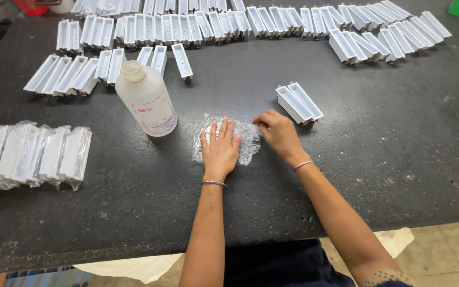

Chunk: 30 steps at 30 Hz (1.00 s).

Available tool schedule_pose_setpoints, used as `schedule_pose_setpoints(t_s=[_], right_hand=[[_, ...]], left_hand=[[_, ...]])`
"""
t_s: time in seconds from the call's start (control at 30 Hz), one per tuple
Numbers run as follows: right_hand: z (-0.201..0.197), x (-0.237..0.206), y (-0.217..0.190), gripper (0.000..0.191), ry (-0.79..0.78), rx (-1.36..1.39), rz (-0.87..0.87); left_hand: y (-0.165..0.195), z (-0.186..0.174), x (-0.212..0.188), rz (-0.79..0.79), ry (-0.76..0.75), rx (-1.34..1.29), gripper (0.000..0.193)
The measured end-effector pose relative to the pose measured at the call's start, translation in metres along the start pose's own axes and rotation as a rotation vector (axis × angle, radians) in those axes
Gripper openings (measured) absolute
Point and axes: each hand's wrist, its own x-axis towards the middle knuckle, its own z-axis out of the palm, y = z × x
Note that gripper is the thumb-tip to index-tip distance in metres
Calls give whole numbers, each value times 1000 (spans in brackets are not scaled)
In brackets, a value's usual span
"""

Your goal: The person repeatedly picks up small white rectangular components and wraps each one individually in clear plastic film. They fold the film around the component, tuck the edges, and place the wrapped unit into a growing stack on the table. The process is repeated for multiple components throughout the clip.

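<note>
Both forearms enter from six o'clock, each wrist ringed by a thin bangle, and meet over a crumpled sheet of clear plastic wrap (243, 143) lying near the middle of the dark speckled table (378, 159). The left hand (220, 149) is laid flat on the wrap, fingers spread wide and pointing to twelve o'clock, so the sheet is pinned beneath the palm. The right hand (278, 132) is curled narrow at the wrap's three o'clock edge, its fingertips apparently pinched on the film; whether the edge is actually gripped cannot be told.

For the wrap to be smoothed well, it is judged that firm downward pressure should be kept under the flat palm while the edge is drawn outward gently, so the thin film is not torn or bunched.

A translucent plastic bottle (146, 98) stands at ten o'clock of the wrap, just beside it. A pair of white moulded parts (299, 102) lies at one o'clock. Wrapped white parts (33, 154) are ranged at nine o'clock, and rows of unwrapped ones (208, 24) run along twelve o'clock.
</note>
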Motion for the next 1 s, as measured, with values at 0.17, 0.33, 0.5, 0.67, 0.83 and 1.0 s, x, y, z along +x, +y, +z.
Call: schedule_pose_setpoints(t_s=[0.17, 0.33, 0.5, 0.67, 0.83, 1.0], right_hand=[[-10, -3, -8, 13, 93, 19, 45], [-19, -28, -11, 19, 97, 264, 431], [6, -56, -20, 31, -250, 751, 752], [35, -63, -35, 31, -238, 596, 405], [25, -64, -45, 17, -294, 451, 429], [-3, -72, -52, 13, -303, 444, 473]], left_hand=[[-4, 0, 0, 11, 12, 7, 62], [-7, -1, 1, 2, 8, -44, 63], [-8, -2, 1, -10, 5, -101, 64], [-9, -4, 2, -10, -4, -147, 63], [-7, -6, 1, -16, -16, -121, 63], [-4, -7, 2, -7, -32, -92, 62]])
